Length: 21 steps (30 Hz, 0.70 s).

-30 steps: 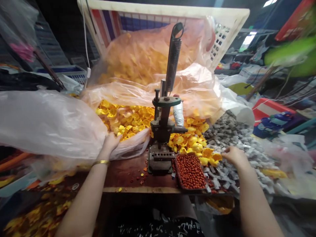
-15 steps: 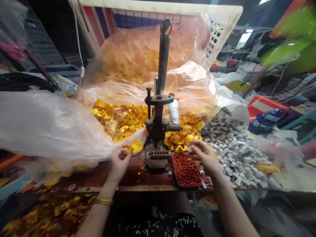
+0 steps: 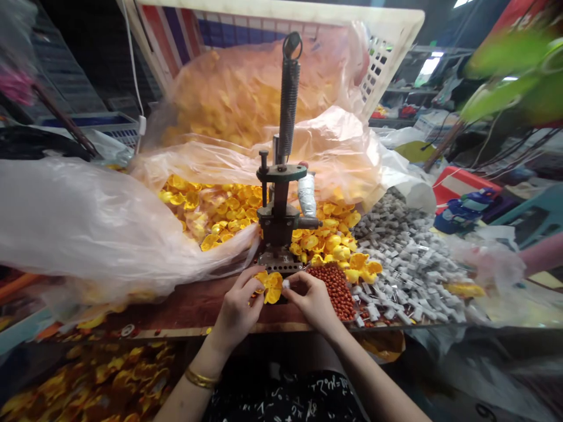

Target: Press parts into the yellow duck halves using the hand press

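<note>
My left hand (image 3: 240, 308) is closed on a yellow plastic shell piece (image 3: 272, 286) with rounded, petal-like lobes, held in front of the base of the hand press (image 3: 278, 234). Close to its right edge, my right hand (image 3: 314, 300) pinches a small whitish plastic part (image 3: 285, 283); whether the two pieces touch I cannot tell. Just behind the hands runs the press's metal block with a row of holes (image 3: 281, 268). Beside my right hand lies a tray of small red-brown beads (image 3: 336, 287), partly covered by that hand.
Grey-white plastic parts (image 3: 409, 264) with metal pins are heaped on the right. Yellow shells (image 3: 220, 214) lie behind the press, below a large plastic bag (image 3: 264, 94) in a white crate (image 3: 396, 35). Another clear bag (image 3: 88, 217) spreads over the left side.
Both hands have come together in front of the press. My left hand moved right with the yellow shell; my right hand came left from above the bead tray with the whitish part.
</note>
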Each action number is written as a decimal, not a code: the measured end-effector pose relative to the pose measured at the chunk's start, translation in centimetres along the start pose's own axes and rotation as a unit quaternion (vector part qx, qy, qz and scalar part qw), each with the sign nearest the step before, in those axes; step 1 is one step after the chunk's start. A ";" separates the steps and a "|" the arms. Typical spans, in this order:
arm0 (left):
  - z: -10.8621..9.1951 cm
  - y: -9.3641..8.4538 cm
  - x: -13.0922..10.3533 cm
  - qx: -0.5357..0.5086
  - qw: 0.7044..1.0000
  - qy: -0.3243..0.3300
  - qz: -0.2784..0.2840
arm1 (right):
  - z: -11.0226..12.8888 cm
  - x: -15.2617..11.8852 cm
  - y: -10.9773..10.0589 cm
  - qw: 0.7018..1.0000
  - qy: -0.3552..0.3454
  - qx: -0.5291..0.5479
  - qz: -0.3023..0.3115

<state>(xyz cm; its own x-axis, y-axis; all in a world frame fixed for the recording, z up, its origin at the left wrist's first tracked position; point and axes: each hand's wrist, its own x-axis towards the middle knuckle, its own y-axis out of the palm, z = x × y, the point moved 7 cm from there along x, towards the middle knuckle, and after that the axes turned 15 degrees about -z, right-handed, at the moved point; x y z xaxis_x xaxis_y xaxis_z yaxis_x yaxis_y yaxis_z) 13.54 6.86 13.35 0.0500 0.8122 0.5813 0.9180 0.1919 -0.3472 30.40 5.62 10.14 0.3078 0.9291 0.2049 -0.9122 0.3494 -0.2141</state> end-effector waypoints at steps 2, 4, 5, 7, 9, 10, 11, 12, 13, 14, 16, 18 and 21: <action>-0.1 0.1 0.0 0.002 1.000 0.009 0.014 | 1.4 -0.4 0.3 0.990 -0.126 -0.055 0.016; -0.2 0.2 0.1 0.003 0.999 0.025 0.029 | 2.4 -1.2 1.0 0.962 -0.246 -0.104 0.060; -0.3 0.3 0.1 0.004 0.999 0.037 0.037 | 2.7 -1.7 1.3 0.945 -0.293 -0.122 0.080; -0.3 0.3 0.3 0.004 0.997 0.058 0.048 | 3.0 -2.2 1.5 0.914 -0.363 -0.152 0.097; -0.4 0.3 0.6 -0.001 0.996 0.067 0.054 | 3.2 -2.5 1.5 0.893 -0.408 -0.167 0.091; -0.4 0.2 0.7 -0.007 0.996 0.064 0.058 | 3.3 -2.5 1.4 0.885 -0.425 -0.169 0.083; -0.3 0.1 0.9 -0.015 0.996 0.056 0.063 | 3.5 -2.6 1.3 0.878 -0.441 -0.170 0.075; -0.3 0.0 1.1 -0.027 0.996 0.044 0.070 | 3.7 -2.8 1.3 0.870 -0.457 -0.170 0.068; -0.2 -0.1 1.3 -0.040 0.995 0.030 0.081 | 3.9 -3.0 1.2 0.863 -0.471 -0.170 0.063; -0.1 -0.1 1.5 -0.053 0.994 0.015 0.094 | 4.1 -3.1 1.2 0.857 -0.483 -0.171 0.062; 0.0 -0.3 1.7 -0.072 0.990 -0.009 0.124 | 4.4 -3.4 1.3 0.851 -0.490 -0.174 0.067; 0.2 -0.3 1.9 -0.084 0.986 -0.030 0.144 | 4.4 -3.2 1.5 0.866 -0.461 -0.181 0.070; 1.0 -0.2 2.1 -0.110 0.980 -0.086 0.143 | 3.9 -2.7 1.7 0.900 -0.390 -0.182 0.068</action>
<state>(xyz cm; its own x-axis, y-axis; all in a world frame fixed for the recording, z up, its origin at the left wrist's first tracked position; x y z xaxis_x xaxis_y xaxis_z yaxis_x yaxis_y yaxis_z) 13.07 9.08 13.85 0.2669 0.9003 0.3438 0.9398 -0.1642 -0.2996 26.94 3.23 12.93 -0.2136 0.6481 0.7310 -0.7337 0.3877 -0.5581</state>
